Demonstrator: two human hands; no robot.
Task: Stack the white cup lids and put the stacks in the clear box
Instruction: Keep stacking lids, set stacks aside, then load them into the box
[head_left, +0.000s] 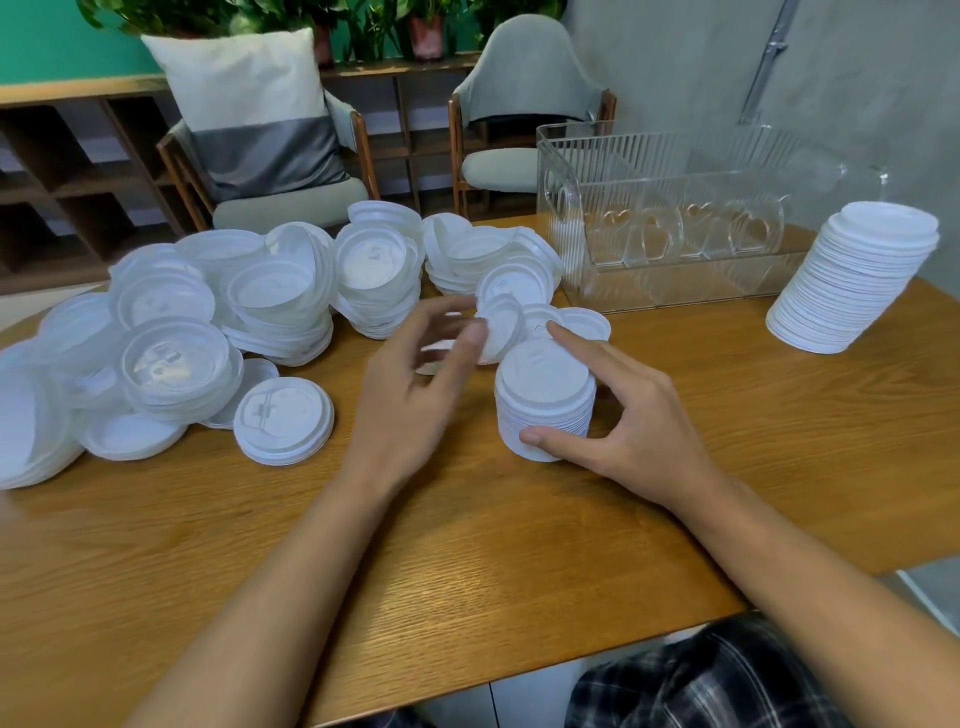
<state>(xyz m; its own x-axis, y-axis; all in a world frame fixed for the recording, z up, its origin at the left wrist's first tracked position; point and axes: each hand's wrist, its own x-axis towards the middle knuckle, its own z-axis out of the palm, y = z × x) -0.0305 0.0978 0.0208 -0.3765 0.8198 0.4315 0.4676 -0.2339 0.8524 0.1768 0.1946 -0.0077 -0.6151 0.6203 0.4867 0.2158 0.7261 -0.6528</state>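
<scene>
The right hand (634, 410) grips one short stack (543, 400) of lids that stands on the surface (467, 545), with the thumb low against its near side and the forefinger curved over its far rim. Just to its left, the left hand (410, 395) has its fingers curled and appears to pinch a single lid (501, 327) by the edge. That lid is tilted up on its side just above and behind the short stack, but the fingertips are blurred, so the grasp is not sharp. Two more lids lie flat right behind the short stack. To the left spreads a loose pile (218, 322) of lids, in leaning heaps and singles, too many and too overlapped to count. One flat lid (283, 421) lies top up at the pile's near edge. At the far right stands one tall stack (852, 280), leaning slightly. One clear box (675, 156) sits at the back of the surface between the pile and the tall stack, with four hearts (750, 228) showing through its ribbed wall. Behind the surface are two chairs (524, 78), the left one holding one pillow (249, 104).
</scene>
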